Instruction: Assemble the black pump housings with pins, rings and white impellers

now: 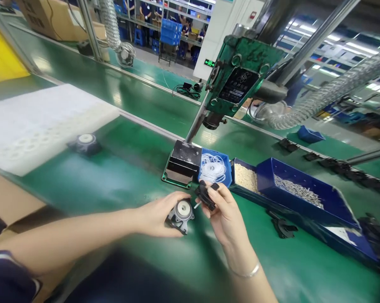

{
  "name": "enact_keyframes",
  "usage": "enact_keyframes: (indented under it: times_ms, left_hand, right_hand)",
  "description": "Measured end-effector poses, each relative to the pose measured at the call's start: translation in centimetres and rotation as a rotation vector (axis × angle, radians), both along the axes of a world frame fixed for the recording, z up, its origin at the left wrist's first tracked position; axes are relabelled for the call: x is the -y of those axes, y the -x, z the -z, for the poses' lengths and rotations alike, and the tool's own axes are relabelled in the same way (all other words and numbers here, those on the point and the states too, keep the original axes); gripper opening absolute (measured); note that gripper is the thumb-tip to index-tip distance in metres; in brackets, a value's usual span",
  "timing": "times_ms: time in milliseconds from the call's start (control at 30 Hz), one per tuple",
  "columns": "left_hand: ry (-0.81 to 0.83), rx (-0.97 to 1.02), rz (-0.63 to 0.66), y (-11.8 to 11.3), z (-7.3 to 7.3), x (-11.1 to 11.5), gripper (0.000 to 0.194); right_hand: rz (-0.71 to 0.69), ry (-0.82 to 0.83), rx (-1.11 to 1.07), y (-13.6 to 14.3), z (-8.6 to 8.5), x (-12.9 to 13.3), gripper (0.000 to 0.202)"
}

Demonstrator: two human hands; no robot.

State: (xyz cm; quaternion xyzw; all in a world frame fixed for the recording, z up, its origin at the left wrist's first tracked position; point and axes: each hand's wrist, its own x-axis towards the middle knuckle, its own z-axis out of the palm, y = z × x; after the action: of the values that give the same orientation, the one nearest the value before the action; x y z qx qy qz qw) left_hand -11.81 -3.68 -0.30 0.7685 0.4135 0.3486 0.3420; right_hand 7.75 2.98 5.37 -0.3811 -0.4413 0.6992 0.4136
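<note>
Here, hands (pixel 160 215) holding parts (pixel 183 210), tray (pixel 228 169) of rings (pixel 212 167)

Ceiling tubes at upper right are lighting my scene brightly, white glare is pooling on the green tabletop (pixel 123 176), my sleeve (pixel 9 277) is blurring, and straight edges are slanting stretched near the borders.

Left hand (pixel 160 214) gripping round housing (pixel 182 211), right hand (pixel 226 212) holding black part (pixel 206 195)
</note>
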Motion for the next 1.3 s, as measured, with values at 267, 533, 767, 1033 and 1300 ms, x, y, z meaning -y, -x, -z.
enact_keyframes:
  times_ms: [267, 533, 767, 1033, 1300]
  left_hand:
    - [0.152, 0.134, -0.066, -0.2, 0.4, -0.1, 0.106]
    - [0.307, 0.193, -0.073, -0.2, 0.2, -0.1, 0.117]
    - [0.259, 0.179, -0.123, -0.6, 0.5, -0.2, 0.118]
    - [0.099, 0.202, -0.128, -0.4, 1.1, -0.4, 0.093]
    - [-0.024, 0.237, -0.066, -0.3, 1.7, -0.9, 0.059]
  right_hand:
    - [-0.053, 0.017, 0.105, 1.7, 0.9, 0.8, 0.020]
    - [-0.058, -0.061, 0.146, 1.2, 1.5, 1.0, 0.015]
    - [-0.046, -0.486, 0.475, 1.0, 1.2, 2.1, 0.009]
    - [-0.098, -0.604, 0.734, 1.4, 2.8, 2.3, 0.021]
    - [-0.206, -0.642, 0.761, 1.2, 2.9, 2.2, 0.030]
